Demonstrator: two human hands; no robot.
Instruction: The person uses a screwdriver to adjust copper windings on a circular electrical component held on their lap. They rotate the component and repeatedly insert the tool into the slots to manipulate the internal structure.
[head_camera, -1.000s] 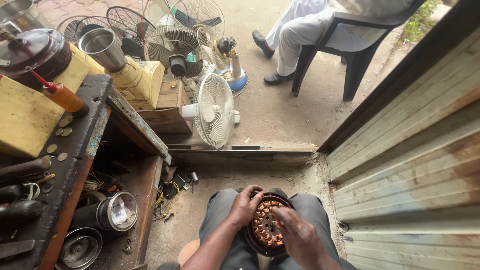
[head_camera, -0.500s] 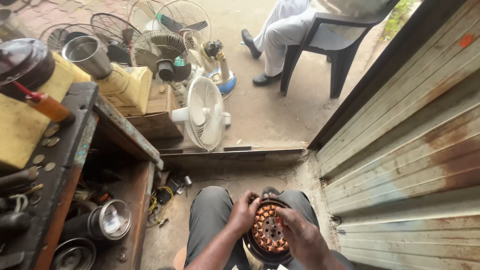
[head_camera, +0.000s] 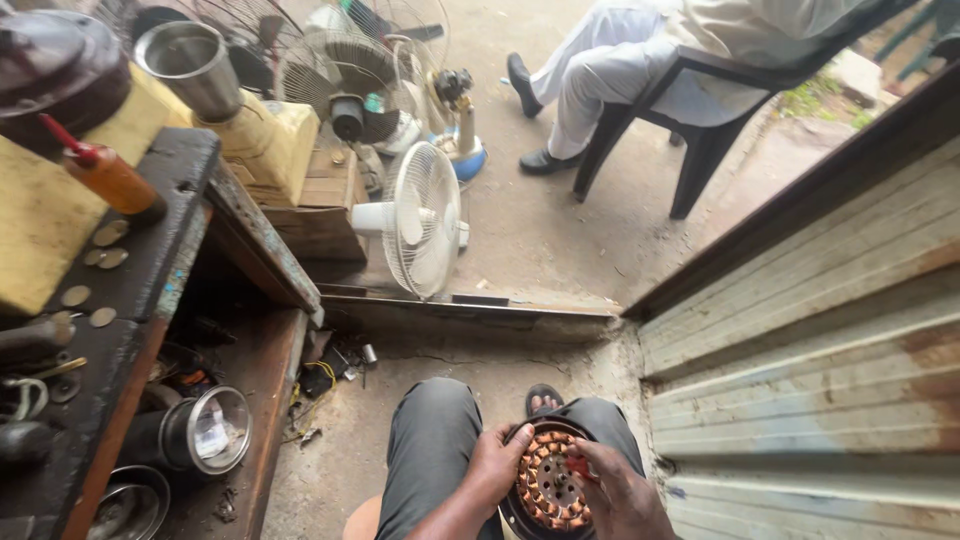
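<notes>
A round fan motor stator (head_camera: 550, 488) with copper-coloured coils rests between my knees at the bottom of the head view. My left hand (head_camera: 495, 468) grips its left rim. My right hand (head_camera: 620, 495) lies over its right side, with the fingertips pinching a small red piece (head_camera: 577, 465) at the coils. My dark-trousered legs and one sandalled foot (head_camera: 543, 402) sit below it.
A white table fan (head_camera: 420, 218) stands on the doorstep ahead, with several other fans behind it. A dark workbench (head_camera: 150, 270) at left carries an orange squeeze bottle (head_camera: 108, 175), coins and tools. A person sits in a dark chair (head_camera: 700, 120) outside. A corrugated metal shutter (head_camera: 820, 350) is at right.
The camera has tilted down and closer. My right hand has slid to the stator's right side and now pinches a red piece; my left hand keeps hold of the rim.
</notes>
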